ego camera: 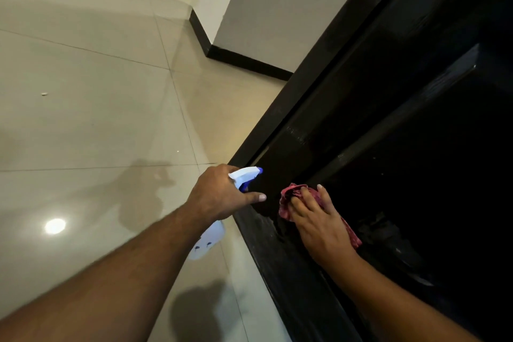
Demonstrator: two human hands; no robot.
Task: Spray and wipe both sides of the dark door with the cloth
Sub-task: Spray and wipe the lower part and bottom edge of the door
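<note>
Head-height view, tilted down, near door (388,119)

Glossy black panelled wooden door (388,119): uniform black, pale streaks of sheen. Crumpled red-pink fabric cloth (286,209): faint darker mottling. White plastic spray bottle (244,174): blue nozzle tip and trigger, small blue marks on body. Glossy beige tiled floor (83,119): thin darker grout lines. White wall (263,8); black skirting board (244,60).
</note>
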